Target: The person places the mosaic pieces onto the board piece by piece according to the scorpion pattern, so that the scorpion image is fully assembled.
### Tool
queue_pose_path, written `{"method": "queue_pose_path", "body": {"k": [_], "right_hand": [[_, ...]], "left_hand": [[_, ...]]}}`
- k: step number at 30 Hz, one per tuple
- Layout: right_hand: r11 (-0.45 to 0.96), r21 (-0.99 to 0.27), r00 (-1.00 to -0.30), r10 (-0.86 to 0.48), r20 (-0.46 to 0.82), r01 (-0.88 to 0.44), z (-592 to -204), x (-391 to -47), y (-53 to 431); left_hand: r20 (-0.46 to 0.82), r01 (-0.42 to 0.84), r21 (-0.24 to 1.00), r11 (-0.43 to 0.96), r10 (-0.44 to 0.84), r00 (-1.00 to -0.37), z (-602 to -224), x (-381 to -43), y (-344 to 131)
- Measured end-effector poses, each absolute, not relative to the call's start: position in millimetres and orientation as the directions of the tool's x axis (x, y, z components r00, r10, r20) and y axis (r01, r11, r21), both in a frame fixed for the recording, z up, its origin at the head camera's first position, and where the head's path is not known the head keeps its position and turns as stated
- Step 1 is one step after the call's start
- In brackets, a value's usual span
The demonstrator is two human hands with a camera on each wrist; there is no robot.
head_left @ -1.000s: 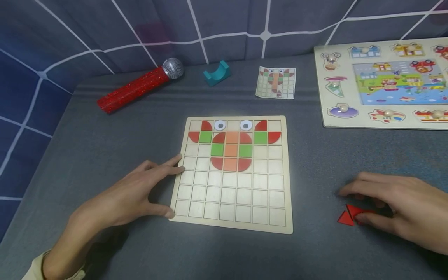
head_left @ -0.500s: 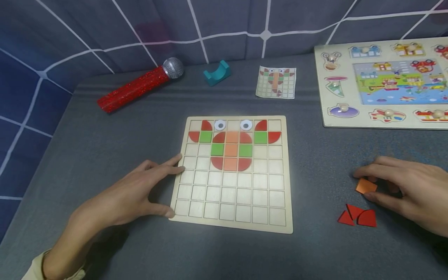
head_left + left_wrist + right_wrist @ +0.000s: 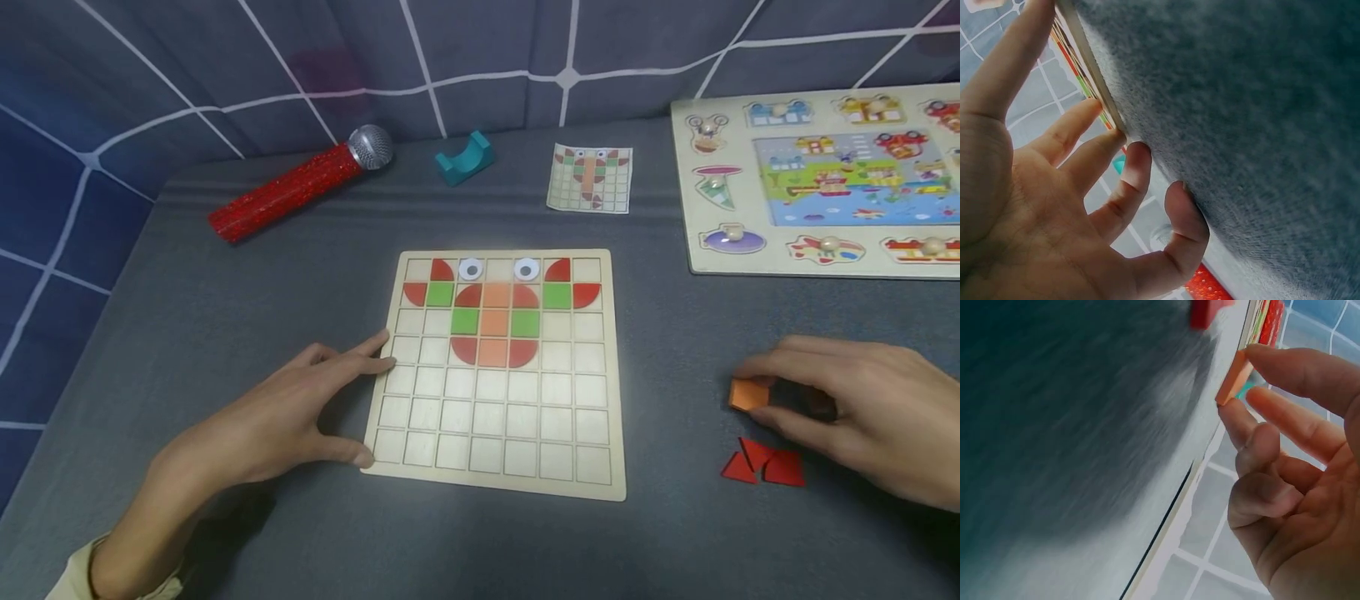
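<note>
A square wooden grid board [image 3: 491, 417] lies on the dark table, its upper rows holding red quarter-round, green and orange tiles and two round eye pieces. My left hand [image 3: 292, 417] touches the board's left edge with thumb and fingertips; the left wrist view shows its fingers spread, the outer ones bent. To the right of the board, my right hand [image 3: 855, 408] pinches an orange square tile [image 3: 748, 394] between thumb and fingertip, seen edge-on as the orange tile [image 3: 1233, 378] in the right wrist view. Just below this hand lie several red pieces [image 3: 783, 468], some of them triangles.
A small printed pattern card [image 3: 589, 179] lies behind the board. At the back left are a red glittery microphone [image 3: 292, 190] and a teal curved block [image 3: 465, 158]. A knobbed picture puzzle [image 3: 727, 265] takes up the back right, before a blue checked cloth [image 3: 495, 50].
My right hand left the red pieces, picked up the orange tile, and has moved slightly left with it. The left hand stays at the board's edge.
</note>
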State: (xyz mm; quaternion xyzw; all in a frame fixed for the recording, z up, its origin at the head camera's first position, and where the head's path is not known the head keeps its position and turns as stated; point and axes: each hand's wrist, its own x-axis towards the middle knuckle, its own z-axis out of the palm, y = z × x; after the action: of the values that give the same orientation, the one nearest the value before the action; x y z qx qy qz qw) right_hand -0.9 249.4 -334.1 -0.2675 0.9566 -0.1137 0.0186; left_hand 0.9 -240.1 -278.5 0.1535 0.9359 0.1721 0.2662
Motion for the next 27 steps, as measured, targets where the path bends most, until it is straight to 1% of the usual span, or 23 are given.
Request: {"method": "queue_pose_path", "body": {"k": [3, 7, 13, 17, 21, 27], "right_hand": [[0.793, -0.249, -0.824, -0.564, 0.042, -0.556, -325.6, -3.1, 233.4], [0.752, -0.31, -0.798, -0.601, 0.039, -0.581, -310.0, -7.2, 205.4], [0.654, -0.396, -0.736, -0.671, 0.091, -0.645, -293.5, -12.7, 164.1], [0.592, -0.437, -0.695, -0.71, 0.116, -0.678, -290.5, -16.4, 139.0], [0.558, -0.467, -0.674, -0.729, 0.121, -0.686, -289.9, -20.7, 113.0], [0.496, -0.468, -0.626, -0.761, 0.172, -0.732, -291.0, -26.6, 77.6]], "left_hand": [[-0.445, 0.2, 0.397, 0.896, 0.379, -0.811, -279.0, 0.7, -239.9], [-0.449, 0.198, 0.386, 0.901, 0.371, -0.813, -279.4, 0.6, -239.6], [-0.465, 0.185, 0.381, 0.906, 0.36, -0.809, -279.7, -0.6, -238.7], [-0.466, 0.186, 0.379, 0.906, 0.36, -0.808, -279.4, -1.1, -238.4], [-0.462, 0.19, 0.378, 0.906, 0.363, -0.809, -279.1, -1.1, -238.2], [-0.454, 0.202, 0.372, 0.906, 0.367, -0.812, -279.3, -0.3, -238.5]]}}
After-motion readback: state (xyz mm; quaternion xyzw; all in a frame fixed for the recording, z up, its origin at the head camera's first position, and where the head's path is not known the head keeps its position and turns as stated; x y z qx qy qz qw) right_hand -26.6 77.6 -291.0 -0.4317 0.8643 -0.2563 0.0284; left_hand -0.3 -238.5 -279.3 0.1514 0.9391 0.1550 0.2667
